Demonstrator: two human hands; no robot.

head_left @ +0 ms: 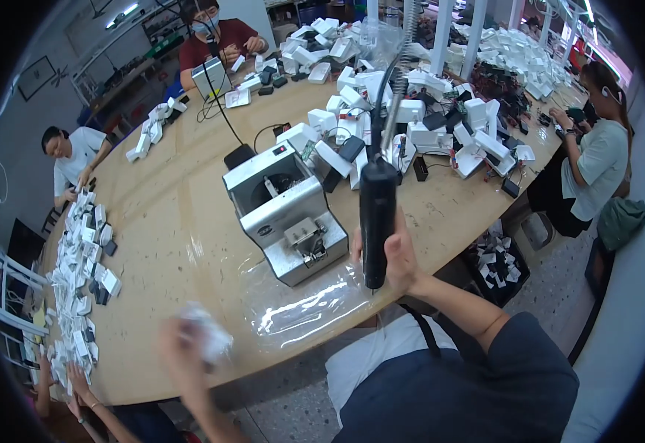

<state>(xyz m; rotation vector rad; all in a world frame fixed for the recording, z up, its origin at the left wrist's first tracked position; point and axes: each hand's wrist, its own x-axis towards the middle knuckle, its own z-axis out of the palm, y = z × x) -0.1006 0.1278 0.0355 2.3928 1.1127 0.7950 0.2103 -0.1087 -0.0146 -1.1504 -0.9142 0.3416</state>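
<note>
A black electric screwdriver [378,221] hangs upright from a coiled cable, its tip pointing down near the table's front edge. My right hand [403,258] is closed around its lower body, with the thumb on the near side and the fingers partly hidden behind it. At the front left, my left hand [178,353] is smeared by motion. In it is a blurred white plastic case [210,336] with a darker patch beside the fingers. Between my hands, farther back, stands a silver screw feeder [282,221] with an open top.
Clear plastic sheeting [300,306] covers the table's [160,244] front edge. A pile of white cases [352,103] and black parts fills the back right; another row [79,273] lines the left. Several people work around the table. A bin of white pieces [498,260] sits below right.
</note>
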